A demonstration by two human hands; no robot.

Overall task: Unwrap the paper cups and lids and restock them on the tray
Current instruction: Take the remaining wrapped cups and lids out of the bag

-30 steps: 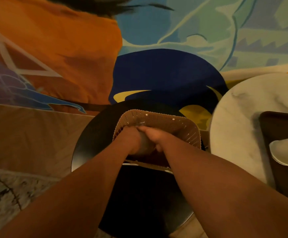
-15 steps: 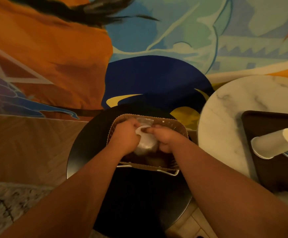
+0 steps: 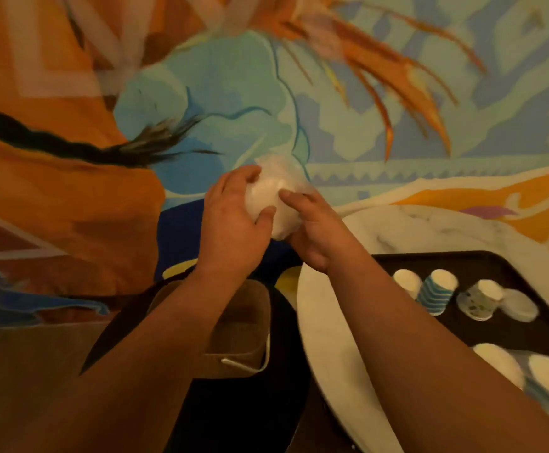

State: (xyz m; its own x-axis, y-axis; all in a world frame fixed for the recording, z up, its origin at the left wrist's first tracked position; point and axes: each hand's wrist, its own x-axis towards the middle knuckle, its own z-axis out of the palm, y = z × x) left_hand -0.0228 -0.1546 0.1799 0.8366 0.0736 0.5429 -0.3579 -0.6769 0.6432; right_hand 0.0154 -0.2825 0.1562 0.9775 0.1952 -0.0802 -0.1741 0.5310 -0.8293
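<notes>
Landmark for all positions: the dark tray (image 3: 512, 263) on the round marble bench (image 3: 332, 338).

Well to the left of the tray, a woven basket (image 3: 234, 322) sits on a dark round stool (image 3: 266, 413); its contents cannot be made out.

Above the basket and up-left of the tray's near-left corner, the left hand (image 3: 230, 223) grips the wrapped bundle (image 3: 273, 201) from its left flank, fingers curled over the top, thumb pressed on the front. The bundle is a pale, rounded package in clear film; whether it holds cups or lids cannot be told. It is held in the air, clear of bench and tray.

The right hand (image 3: 315, 230) cups the bundle from below and right, index finger laid across its face. The two hands are close together, both clamped on the one package, thumb and finger nearly meeting.

The bundle's long axis runs up and away from the person, tilted slightly rightward.

On the tray itself stand upturned paper cups (image 3: 436, 295), one blue-striped, one patterned, with a flat lid (image 3: 521, 305) just beside the patterned one. Further cups (image 3: 495, 364) sit at the near edge.

Judgement: unwrapping is in hand. The tray lies to the right and below the package, so the right hand is nearer for placing.
</notes>
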